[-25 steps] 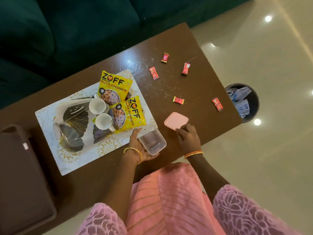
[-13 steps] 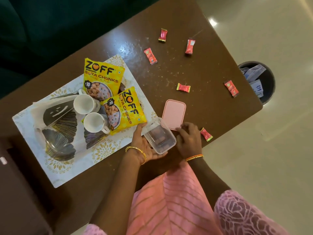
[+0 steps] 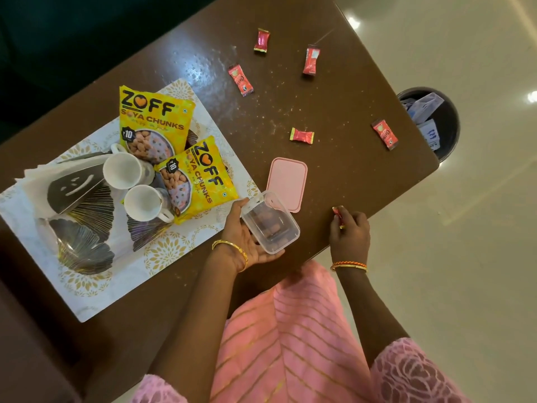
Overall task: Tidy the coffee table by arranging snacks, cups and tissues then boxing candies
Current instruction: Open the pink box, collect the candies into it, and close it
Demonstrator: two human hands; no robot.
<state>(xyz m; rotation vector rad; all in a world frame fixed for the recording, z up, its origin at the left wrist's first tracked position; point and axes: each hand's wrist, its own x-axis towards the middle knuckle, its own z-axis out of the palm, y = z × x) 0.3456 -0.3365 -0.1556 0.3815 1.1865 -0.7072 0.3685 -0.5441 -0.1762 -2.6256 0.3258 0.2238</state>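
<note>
The right hand (image 3: 349, 231), at the lower right of the table edge, is pinching one small red wrapped candy (image 3: 338, 214) between closed fingertips. The left hand (image 3: 243, 231) is cupping the clear rectangular plastic box (image 3: 270, 223) with curled fingers. The open box is lying directly to the left of the candy in the frame, near it, its long axis running diagonally from upper left to lower right, so the right hand is probably needing only a short move leftward over the rim.

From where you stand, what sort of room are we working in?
Most likely a home living room: a low brown coffee table, a dark green sofa behind it, glossy tiled floor and a small waste bin.
</note>
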